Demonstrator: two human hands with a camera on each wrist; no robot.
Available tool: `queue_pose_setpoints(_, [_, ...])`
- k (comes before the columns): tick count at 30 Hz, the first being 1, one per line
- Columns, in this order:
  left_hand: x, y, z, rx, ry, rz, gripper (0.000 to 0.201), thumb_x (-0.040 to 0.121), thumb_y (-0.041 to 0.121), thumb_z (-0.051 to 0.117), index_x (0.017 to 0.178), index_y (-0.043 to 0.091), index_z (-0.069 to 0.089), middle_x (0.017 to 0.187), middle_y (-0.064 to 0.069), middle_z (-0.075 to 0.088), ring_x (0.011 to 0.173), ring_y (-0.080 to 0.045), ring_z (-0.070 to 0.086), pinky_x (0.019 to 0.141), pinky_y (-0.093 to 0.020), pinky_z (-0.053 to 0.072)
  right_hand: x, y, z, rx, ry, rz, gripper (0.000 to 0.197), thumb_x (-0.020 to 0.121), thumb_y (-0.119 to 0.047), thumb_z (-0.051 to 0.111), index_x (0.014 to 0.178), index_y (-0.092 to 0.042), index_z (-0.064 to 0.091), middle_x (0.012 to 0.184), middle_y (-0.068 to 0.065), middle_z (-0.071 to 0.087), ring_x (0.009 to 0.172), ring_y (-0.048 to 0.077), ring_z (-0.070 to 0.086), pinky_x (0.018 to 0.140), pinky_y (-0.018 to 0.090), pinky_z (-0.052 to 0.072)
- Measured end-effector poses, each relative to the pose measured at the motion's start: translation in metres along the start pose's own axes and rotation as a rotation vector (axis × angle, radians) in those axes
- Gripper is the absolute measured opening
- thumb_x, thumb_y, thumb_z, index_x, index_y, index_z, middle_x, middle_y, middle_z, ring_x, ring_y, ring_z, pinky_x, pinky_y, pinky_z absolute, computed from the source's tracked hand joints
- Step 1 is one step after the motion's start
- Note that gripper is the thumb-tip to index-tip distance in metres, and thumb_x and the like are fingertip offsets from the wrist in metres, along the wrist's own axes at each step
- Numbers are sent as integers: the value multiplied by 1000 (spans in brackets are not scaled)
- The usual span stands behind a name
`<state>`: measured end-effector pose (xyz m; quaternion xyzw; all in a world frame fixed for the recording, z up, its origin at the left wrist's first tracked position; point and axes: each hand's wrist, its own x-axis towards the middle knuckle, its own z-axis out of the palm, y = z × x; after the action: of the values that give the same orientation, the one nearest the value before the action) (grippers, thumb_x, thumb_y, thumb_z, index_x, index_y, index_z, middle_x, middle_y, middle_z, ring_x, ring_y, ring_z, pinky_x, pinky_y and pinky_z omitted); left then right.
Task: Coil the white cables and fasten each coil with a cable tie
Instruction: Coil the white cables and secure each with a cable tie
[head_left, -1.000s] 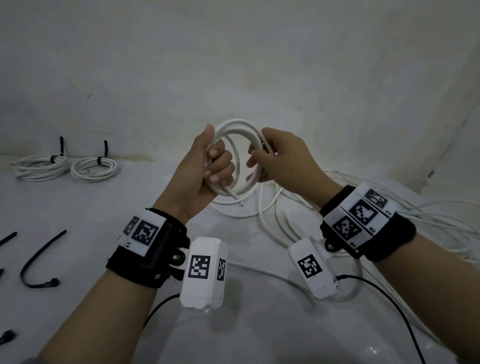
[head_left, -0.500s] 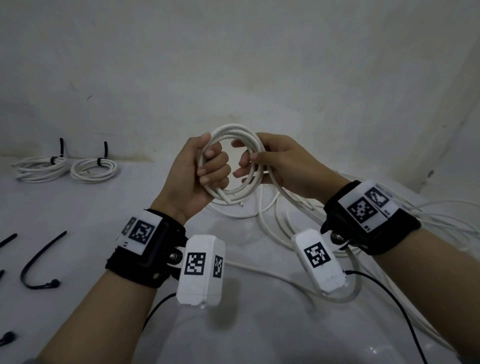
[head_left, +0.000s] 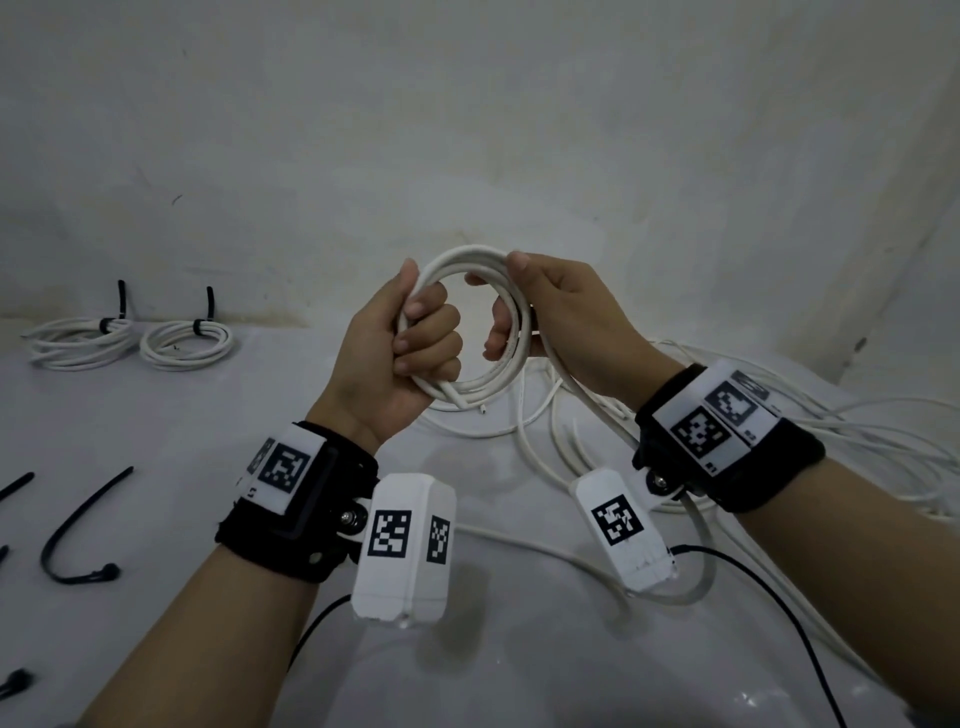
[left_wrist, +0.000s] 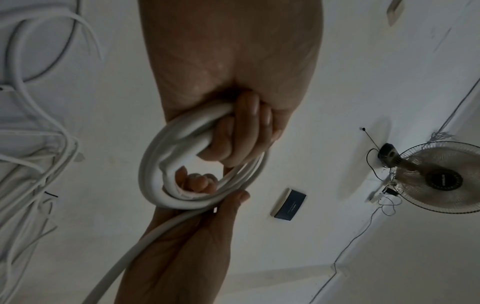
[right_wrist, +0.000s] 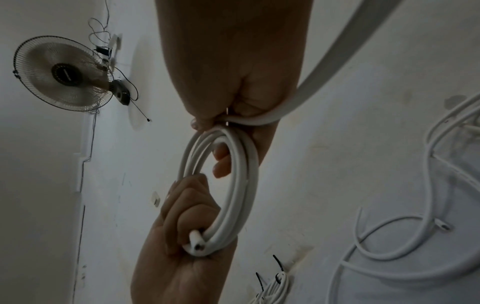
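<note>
The flat white table (head_left: 156, 441) is carrying everything, and across its 3 o'clock side a loose tangle of long white round cables (head_left: 857, 441) is sprawling. At 10 o'clock, near the wall, two finished white cable coils (head_left: 78, 343) (head_left: 187, 345) are lying side by side, each cinched with a black cable tie whose tail is sticking up. At 8 o'clock, loose black plastic cable ties (head_left: 72, 540) are lying on the table, one of them curved into a hook shape.

Above the table's middle, the small white cable coil in progress (head_left: 467, 322) is being held upright in the air between both hands. The left hand (head_left: 395, 353) is gripping the coil's 8 o'clock side, its fingers (left_wrist: 246, 127) curling tightly round the bundled loops, with the cut cable end (right_wrist: 196, 242) poking out just beside them. The right hand (head_left: 566, 317) is holding the 2 o'clock side, thumb on top and fingers wrapping through the ring, while the cable's free length (head_left: 587, 395) is trailing down past the right wrist toward the tangle.
</note>
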<state>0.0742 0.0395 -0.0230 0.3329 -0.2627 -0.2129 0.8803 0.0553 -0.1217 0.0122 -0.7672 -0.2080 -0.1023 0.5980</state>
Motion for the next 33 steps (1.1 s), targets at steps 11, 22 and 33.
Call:
queue_pose_setpoints(11, [0, -1, 1, -1, 13, 48, 49, 94, 42, 30, 51, 21, 42, 35, 10, 30, 35, -8, 10, 37, -15, 20, 0, 2, -7, -135, 129, -34, 29, 101, -24, 44, 92, -5, 64, 78, 13, 65, 68, 25, 70, 55, 35, 57])
queue_pose_setpoints(22, [0, 31, -33, -168, 169, 334, 58, 101, 39, 23, 51, 21, 44, 36, 5, 31, 26, -7, 28, 36, -14, 21, -41, 16, -87, -314, -105, 182, 9, 98, -8, 45, 104, -14, 46, 58, 0, 45, 44, 11, 31, 41, 22, 29])
queue_pose_setpoints(33, [4, 25, -21, -34, 272, 323, 51, 101, 44, 21, 59, 21, 39, 40, 8, 29, 31, -5, 25, 39, -15, 27, -57, 13, -60, -1028, -323, -365, 34, 89, 5, 53, 104, -20, 71, 86, -11, 54, 74, -2, 47, 65, 17, 41])
